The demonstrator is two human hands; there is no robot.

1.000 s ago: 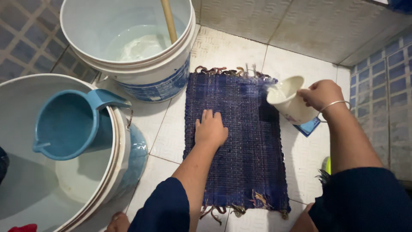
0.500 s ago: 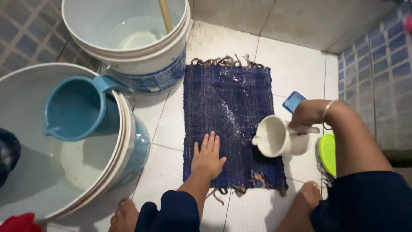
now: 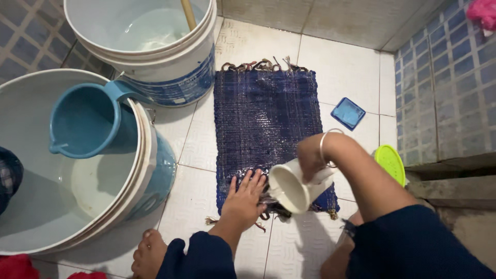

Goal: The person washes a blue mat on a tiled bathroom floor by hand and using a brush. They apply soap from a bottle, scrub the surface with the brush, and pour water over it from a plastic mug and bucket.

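Tiled bathroom floor (image 3: 341,67), wet blue mat (image 3: 266,116) laid flat beside buckets (image 3: 170,77).
Left hand (image 3: 243,199) spread, pinning mat's near edge; right hand (image 3: 310,157) gripping white mug (image 3: 292,187), tipped for pouring.

left hand (image 3: 243,199): flat, palm down, fingers spread, forearm reaching from near side | right hand (image 3: 310,160): closed in a grip, wrist bent down and left, bangle on wrist | both sleeves dark blue | bare foot near left
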